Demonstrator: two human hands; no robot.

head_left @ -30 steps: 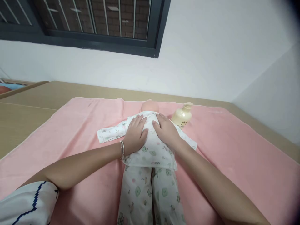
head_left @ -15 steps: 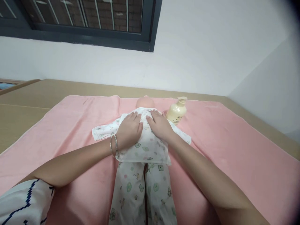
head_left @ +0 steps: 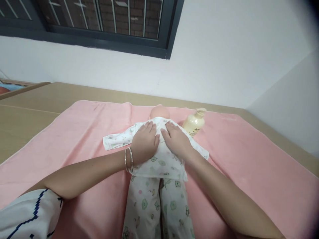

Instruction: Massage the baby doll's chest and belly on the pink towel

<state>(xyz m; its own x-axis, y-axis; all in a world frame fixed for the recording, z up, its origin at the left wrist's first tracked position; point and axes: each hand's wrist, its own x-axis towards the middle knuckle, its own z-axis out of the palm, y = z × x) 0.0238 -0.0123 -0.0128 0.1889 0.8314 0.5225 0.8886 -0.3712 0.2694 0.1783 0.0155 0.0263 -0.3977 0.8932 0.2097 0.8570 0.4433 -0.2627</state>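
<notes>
A baby doll [head_left: 161, 162] lies on a pink towel [head_left: 249, 159], head [head_left: 159, 111] away from me. It wears a white printed top and matching trousers [head_left: 156, 209]. My left hand [head_left: 144, 142], with two bangles on the wrist, rests flat on the left side of the doll's torso. My right hand [head_left: 175, 141] rests flat on the right side, fingers pointing toward the head. Both palms press on the fabric with the fingers spread, and neither hand grips anything. The doll's left sleeve [head_left: 117, 139] lies spread out on the towel.
A cream pump bottle [head_left: 193, 122] stands on the towel just right of the doll's head. The towel covers a tan surface [head_left: 30, 116] set against a white wall. A dark-framed window [head_left: 99, 23] is above at the left.
Both hands stay flat on the doll's torso and have drawn slightly closer together near the chest. The view itself has shifted a little.
</notes>
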